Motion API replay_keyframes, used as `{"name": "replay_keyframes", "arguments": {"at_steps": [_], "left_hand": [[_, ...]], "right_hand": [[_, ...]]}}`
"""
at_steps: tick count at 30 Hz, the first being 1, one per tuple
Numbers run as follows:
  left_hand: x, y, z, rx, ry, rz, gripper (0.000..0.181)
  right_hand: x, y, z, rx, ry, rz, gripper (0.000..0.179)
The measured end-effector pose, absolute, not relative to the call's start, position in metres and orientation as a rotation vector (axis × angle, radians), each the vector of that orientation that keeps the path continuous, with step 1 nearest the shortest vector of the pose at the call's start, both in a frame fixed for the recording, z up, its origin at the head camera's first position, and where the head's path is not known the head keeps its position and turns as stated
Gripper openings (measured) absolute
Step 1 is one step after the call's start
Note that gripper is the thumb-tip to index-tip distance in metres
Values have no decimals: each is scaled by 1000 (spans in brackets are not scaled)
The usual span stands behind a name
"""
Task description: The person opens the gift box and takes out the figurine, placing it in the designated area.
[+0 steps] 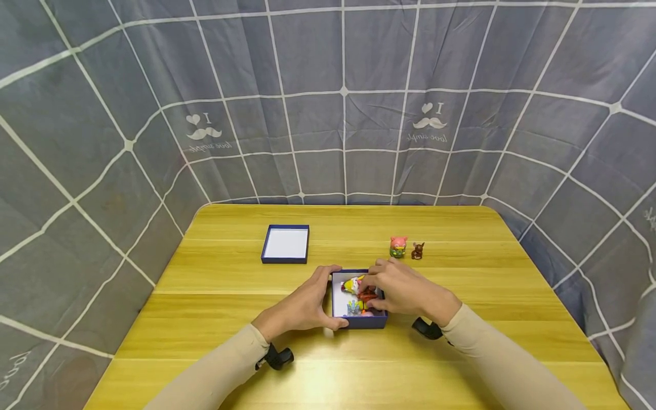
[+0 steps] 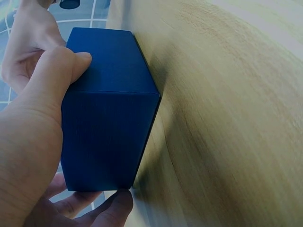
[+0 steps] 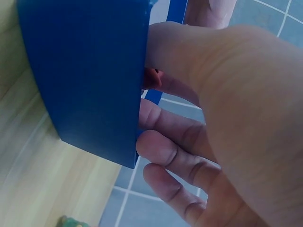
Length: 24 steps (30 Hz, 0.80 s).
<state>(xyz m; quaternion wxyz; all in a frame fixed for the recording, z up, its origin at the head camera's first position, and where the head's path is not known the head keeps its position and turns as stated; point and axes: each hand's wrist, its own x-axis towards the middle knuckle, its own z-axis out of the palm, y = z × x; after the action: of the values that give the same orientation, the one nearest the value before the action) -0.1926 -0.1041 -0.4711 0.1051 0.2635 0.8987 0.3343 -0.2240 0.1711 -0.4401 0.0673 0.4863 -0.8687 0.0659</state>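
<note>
1. Toys (image 1: pixel 352 285) lie in the box (image 1: pixel 366 323) under my right hand (image 1: pixel 405 287), whose finger and thumb pinch a reddish toy (image 1: pixel 367 296)
2. My left hand (image 1: pixel 307 304) clasps the box between thumb and fingers
3. Placing or lifting out, I judge; next calls for a steady box and a gentle grip

Gray gridded curtain (image 1: pixel 379 122) — yellow wood-grain table (image 1: pixel 215 296)

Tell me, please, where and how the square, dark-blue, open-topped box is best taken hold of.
I'd probably take the box across its near and far walls at its left end, coming from the left, as the bare left hand does: those walls are flat and upright, while the bare right hand reaches into the open top from the right.
</note>
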Motion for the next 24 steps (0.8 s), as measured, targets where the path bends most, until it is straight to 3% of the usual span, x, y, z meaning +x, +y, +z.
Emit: {"name": "replay_keyframes", "arguments": {"at_steps": [24], "left_hand": [[-193,-104,-471,793,2645,996,118]], "right_hand": [[-221,173,-432,1420,-2661,185,21]]}}
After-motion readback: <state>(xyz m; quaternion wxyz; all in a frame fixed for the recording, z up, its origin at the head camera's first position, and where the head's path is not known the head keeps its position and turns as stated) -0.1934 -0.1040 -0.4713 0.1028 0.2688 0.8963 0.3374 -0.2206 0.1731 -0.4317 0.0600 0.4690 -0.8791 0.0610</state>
